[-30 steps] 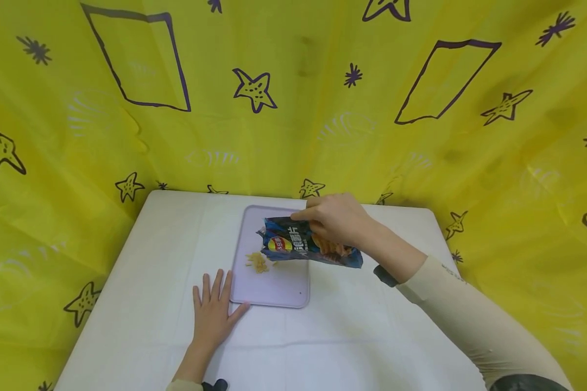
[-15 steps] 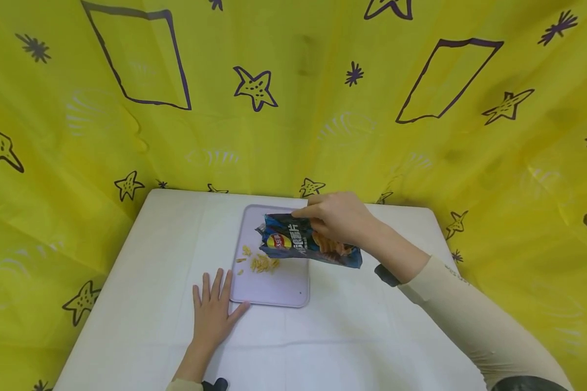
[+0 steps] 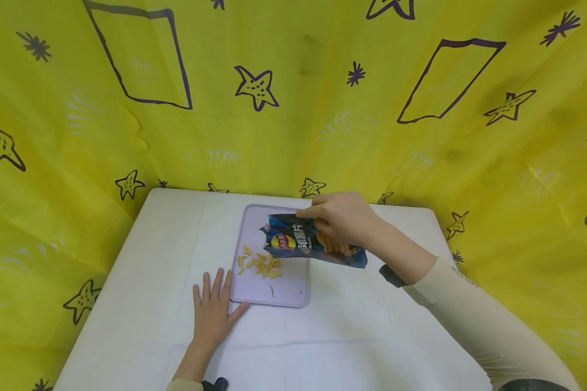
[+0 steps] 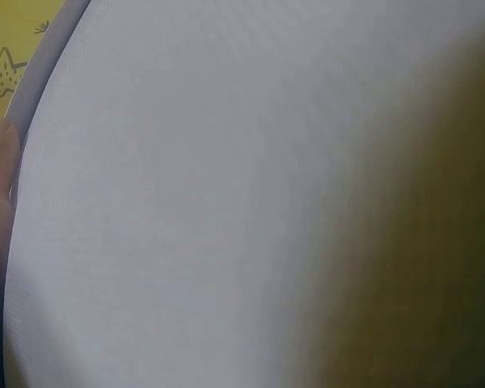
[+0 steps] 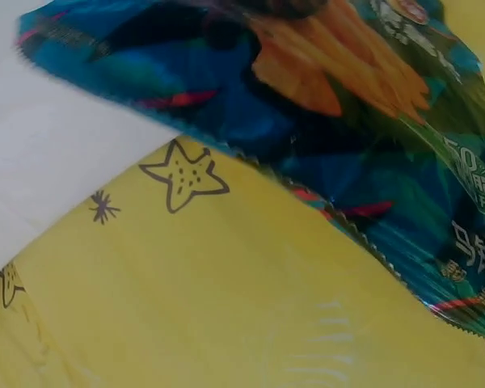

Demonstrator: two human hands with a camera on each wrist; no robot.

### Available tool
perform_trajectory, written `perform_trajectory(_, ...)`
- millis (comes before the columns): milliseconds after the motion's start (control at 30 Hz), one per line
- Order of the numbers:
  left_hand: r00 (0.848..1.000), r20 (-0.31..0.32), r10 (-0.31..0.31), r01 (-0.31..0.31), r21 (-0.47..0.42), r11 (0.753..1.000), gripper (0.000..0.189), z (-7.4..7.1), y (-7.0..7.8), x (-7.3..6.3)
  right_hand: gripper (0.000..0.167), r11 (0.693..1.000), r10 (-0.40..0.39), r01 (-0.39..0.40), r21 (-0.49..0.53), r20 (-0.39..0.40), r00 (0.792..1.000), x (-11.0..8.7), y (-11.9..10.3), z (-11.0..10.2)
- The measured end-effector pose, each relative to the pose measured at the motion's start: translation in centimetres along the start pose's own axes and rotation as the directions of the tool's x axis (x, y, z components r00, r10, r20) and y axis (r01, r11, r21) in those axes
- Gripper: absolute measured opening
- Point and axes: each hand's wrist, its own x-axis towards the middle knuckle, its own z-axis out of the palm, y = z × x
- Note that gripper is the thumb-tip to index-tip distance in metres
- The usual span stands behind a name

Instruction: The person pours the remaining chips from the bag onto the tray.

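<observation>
My right hand (image 3: 344, 217) grips a dark blue chip bag (image 3: 298, 239) by its upper edge and holds it on its side above a pale purple tray (image 3: 290, 293). The bag's torn end points left, over the tray. Below that end, a loose pile of yellow chips (image 3: 261, 263) lies on the tray, with one thin piece (image 3: 272, 291) apart nearer the front. My left hand (image 3: 213, 315) lies flat with fingers spread, at the tray's front left corner. In the right wrist view the bag (image 5: 307, 121) fills the upper part; the right hand's fingers are mostly hidden there.
The tray sits on a white-covered table (image 3: 371, 336). A yellow curtain (image 3: 293, 125) with drawn stars hangs behind and on both sides of it. The left wrist view shows mostly a blurred white surface (image 4: 162, 202).
More chips have dropped from the bag, and the pile on the tray has grown and spread. The right hand and bag have shifted slightly right. The left hand stays in place.
</observation>
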Motion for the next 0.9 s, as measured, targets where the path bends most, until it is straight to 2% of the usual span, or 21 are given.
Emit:
perform_trajectory(367, 1.000, 0.006, -0.002, 0.002, 0.010, 1.000, 0.097, 0.0, 0.1, 0.0, 0.037, 1.000, -0.015, 0.015, -0.012, -0.001, 1.000, -0.4, 0.2, -0.2)
perform_trajectory(633, 1.000, -0.026, 0.008, -0.008, 0.008, 1.000, 0.096, -0.1, 0.1, 0.0, 0.037, 1.000, -0.005, 0.005, -0.010, 0.008, 1.000, -0.8, 0.3, -0.7)
perform_trajectory(900, 1.000, -0.012, 0.008, -0.008, 0.013, 1.000, 0.096, 0.2, -0.1, 0.0, 0.037, 1.000, 0.000, 0.000, -0.030, 0.006, 1.000, -1.2, 0.5, -0.9)
